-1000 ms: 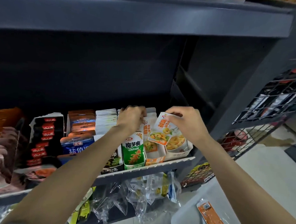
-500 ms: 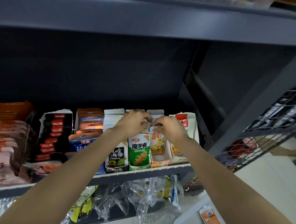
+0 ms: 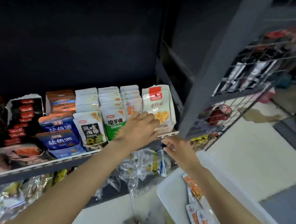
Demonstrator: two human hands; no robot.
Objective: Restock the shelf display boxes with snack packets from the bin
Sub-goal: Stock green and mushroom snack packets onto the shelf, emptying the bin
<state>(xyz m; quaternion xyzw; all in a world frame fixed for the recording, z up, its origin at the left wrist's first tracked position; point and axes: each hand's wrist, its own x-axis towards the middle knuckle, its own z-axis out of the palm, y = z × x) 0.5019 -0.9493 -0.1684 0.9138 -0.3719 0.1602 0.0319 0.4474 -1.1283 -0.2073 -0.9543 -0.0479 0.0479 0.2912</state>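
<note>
So the snack packets are in two spots. There's a loose bunch of orange-and-white packets [image 3: 196,199] lying in the white plastic bin [image 3: 171,196] at the bottom right, which seems to sit on the floor by my right forearm. The rest stand in rows in the display boxes on the shelf [image 3: 41,166].

My left hand [image 3: 139,127] is up at the shelf with the fingers stretched out pretty flat, fingertips touching the front of the tall white pouch with the red label [image 3: 159,102] at the right end of the row. It isn't gripping anything. It also covers part of the green-and-white box [image 3: 112,125] next to it.

My right hand [image 3: 177,150] is lower, just below the shelf's front edge, fingers loosely curled, nothing in it that I can see.

Left of the green box there's the black-label box [image 3: 91,131], then the blue packets [image 3: 59,134], then a box of dark packets with red tags [image 3: 22,118].

Under the shelf sits a heap of clear crinkly bags [image 3: 145,163]. A wire rack [image 3: 240,93] hangs off the grey post on the right.
</note>
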